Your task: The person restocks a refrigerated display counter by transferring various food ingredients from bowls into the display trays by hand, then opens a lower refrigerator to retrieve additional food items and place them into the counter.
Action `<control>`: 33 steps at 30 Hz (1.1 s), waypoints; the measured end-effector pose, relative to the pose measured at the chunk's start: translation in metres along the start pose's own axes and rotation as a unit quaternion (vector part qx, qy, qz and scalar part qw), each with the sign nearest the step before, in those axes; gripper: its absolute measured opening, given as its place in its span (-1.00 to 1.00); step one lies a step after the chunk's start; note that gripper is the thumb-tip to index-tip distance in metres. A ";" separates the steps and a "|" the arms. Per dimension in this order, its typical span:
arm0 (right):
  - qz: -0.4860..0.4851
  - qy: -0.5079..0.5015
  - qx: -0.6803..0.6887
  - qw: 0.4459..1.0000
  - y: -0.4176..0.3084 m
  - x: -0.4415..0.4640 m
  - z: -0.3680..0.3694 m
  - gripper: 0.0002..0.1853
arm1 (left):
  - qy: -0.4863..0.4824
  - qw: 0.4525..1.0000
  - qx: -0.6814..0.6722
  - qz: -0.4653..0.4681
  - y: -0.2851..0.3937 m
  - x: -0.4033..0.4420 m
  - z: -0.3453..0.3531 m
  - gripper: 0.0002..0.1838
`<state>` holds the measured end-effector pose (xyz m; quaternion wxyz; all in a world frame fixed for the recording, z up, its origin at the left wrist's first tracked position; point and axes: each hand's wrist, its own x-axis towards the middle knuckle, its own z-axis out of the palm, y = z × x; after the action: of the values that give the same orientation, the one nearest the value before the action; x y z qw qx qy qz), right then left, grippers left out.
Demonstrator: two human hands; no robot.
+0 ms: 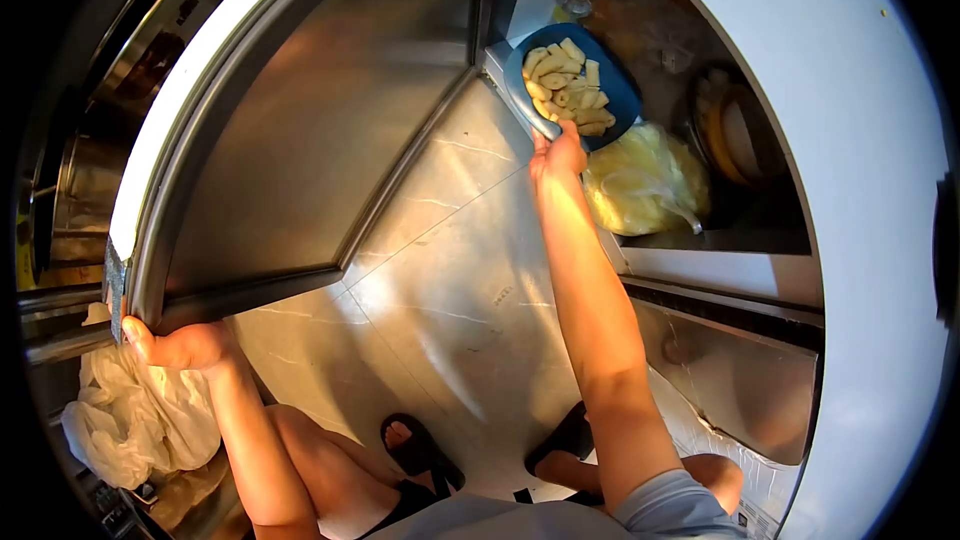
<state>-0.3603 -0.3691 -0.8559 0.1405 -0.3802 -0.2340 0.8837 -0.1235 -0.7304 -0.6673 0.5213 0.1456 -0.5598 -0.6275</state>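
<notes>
1. Right hand point(562, 148): nearly closed, fingers and thumb pinching the near rim of the blue tub point(621, 90).
2. Tub: inside the open compartment point(765, 239), holding pale, chunky pieces point(560, 83) (type uncertain).
3. Yellowish plastic bag point(645, 180): just beside the tub, nearer me.
4. Left hand point(185, 346): curled closed on the lower corner of the open door point(320, 120); fingertips partly hidden.
</notes>
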 end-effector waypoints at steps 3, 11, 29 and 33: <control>-0.016 0.021 -0.026 0.999 0.002 0.016 0.004 -0.44 | -0.025 1.000 0.006 0.003 0.000 0.002 0.000 -0.34; -0.027 -0.013 0.022 0.999 -0.011 0.075 0.023 -0.49 | -0.005 0.999 0.036 0.009 0.004 -0.002 0.006 -0.33; 0.161 -0.120 -0.332 0.922 -0.017 -0.072 -0.163 -0.75 | -0.008 1.000 0.007 -0.013 0.002 0.008 -0.018 -0.34; 0.128 -0.110 -0.327 0.930 -0.041 -0.072 -0.169 -0.78 | 0.042 0.999 0.029 -0.018 0.013 -0.006 0.004 -0.37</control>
<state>-0.1841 -0.3134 -0.8927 -0.1327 -0.3323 -0.4733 0.8050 -0.1177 -0.7215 -0.6576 0.5287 0.1972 -0.5527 -0.6133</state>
